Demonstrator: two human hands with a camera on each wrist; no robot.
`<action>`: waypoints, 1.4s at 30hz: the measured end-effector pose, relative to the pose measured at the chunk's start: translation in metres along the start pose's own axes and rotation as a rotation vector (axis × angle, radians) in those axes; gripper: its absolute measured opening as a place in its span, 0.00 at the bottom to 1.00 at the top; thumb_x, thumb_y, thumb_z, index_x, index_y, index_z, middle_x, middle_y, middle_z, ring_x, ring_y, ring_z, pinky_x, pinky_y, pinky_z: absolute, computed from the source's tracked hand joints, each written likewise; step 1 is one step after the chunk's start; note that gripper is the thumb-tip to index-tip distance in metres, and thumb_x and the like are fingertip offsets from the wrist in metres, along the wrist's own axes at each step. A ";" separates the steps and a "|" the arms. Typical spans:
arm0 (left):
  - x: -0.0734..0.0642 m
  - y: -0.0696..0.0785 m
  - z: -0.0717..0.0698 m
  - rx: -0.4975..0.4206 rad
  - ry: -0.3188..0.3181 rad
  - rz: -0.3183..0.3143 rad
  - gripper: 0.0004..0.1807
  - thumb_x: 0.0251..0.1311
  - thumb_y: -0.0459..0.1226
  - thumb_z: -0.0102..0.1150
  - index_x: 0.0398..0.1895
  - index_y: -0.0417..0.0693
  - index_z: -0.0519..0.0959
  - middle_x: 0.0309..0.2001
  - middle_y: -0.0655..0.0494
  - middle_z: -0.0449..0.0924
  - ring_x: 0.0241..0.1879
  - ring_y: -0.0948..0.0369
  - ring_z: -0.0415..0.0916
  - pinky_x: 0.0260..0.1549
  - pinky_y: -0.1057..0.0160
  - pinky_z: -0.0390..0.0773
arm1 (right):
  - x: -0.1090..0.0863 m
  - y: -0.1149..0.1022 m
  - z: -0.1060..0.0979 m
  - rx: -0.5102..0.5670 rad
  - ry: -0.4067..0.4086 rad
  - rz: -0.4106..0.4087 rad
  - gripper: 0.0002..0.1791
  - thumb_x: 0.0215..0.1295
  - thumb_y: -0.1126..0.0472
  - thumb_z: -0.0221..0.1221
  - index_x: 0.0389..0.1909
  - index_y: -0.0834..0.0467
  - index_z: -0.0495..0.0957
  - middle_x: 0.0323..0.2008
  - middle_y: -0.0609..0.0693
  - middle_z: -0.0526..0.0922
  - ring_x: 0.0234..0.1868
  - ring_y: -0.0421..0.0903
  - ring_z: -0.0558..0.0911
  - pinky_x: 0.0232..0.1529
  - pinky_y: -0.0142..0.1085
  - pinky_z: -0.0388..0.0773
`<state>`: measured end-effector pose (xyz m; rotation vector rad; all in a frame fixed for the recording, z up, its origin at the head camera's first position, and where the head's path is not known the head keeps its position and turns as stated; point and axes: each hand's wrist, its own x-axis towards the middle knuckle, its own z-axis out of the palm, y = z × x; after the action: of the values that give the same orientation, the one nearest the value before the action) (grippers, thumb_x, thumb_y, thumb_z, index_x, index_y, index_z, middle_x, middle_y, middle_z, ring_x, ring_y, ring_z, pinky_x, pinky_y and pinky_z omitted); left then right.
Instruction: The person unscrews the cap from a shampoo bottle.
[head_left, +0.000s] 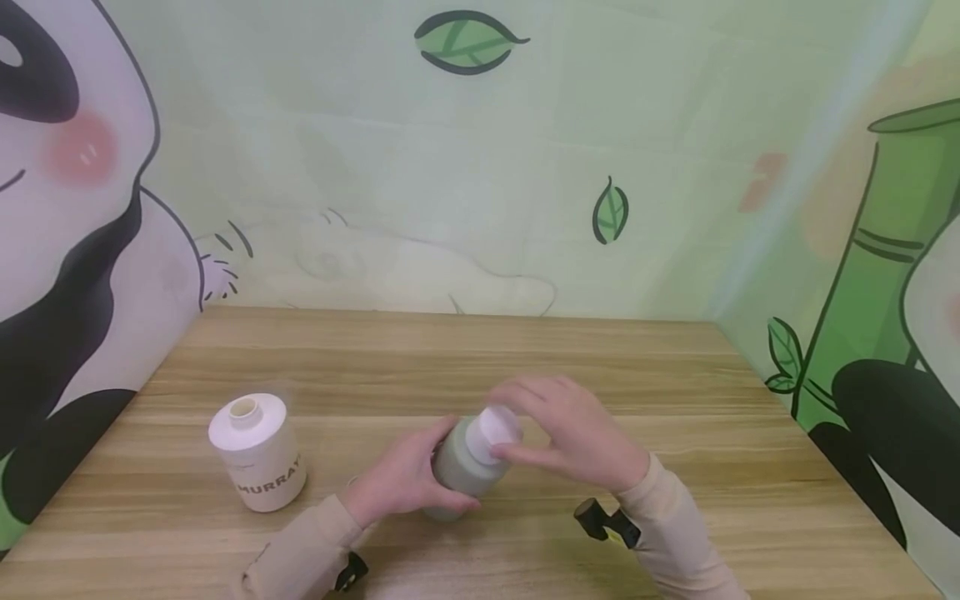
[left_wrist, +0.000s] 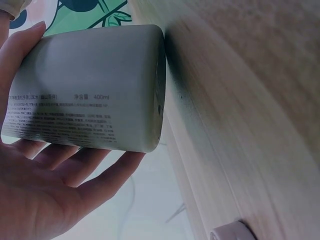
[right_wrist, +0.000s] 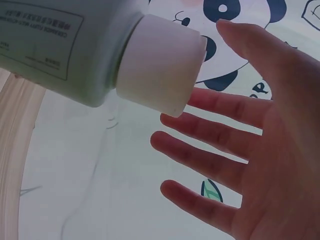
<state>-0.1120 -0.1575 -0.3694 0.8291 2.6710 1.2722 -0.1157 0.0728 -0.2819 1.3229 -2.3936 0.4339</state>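
Observation:
My left hand (head_left: 397,477) grips a grey-green bottle (head_left: 460,467) round its body, tilted over the table with its top leaning right. A white cap (head_left: 493,433) sits on the bottle's end. Around that cap my right hand (head_left: 573,433) is held with thumb and fingers apart; in the right wrist view the fingers (right_wrist: 200,155) are spread and fairly straight, the index finger close by the cap. Whether it touches cannot be told. Small print covers the bottle's side in the left wrist view. To the left stands a white bottle (head_left: 262,467) marked MURRAY, its neck uncovered.
The wooden table (head_left: 360,350) reaches back to a wall (head_left: 360,150) painted with pandas and leaves. A small pale round thing (left_wrist: 234,232) lies at the lower edge of the left wrist view. Black wrist straps (head_left: 607,523) sit on both sleeves.

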 end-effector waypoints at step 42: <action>-0.001 0.002 0.001 0.049 0.011 -0.001 0.44 0.34 0.47 0.79 0.58 0.47 0.70 0.48 0.53 0.81 0.45 0.59 0.79 0.45 0.58 0.77 | 0.002 -0.001 0.004 -0.027 0.021 -0.021 0.22 0.59 0.43 0.63 0.49 0.53 0.78 0.46 0.45 0.83 0.48 0.42 0.81 0.49 0.41 0.77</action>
<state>-0.1104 -0.1567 -0.3688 0.8288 2.7210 1.2194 -0.1163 0.0692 -0.2845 1.3247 -2.3582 0.4058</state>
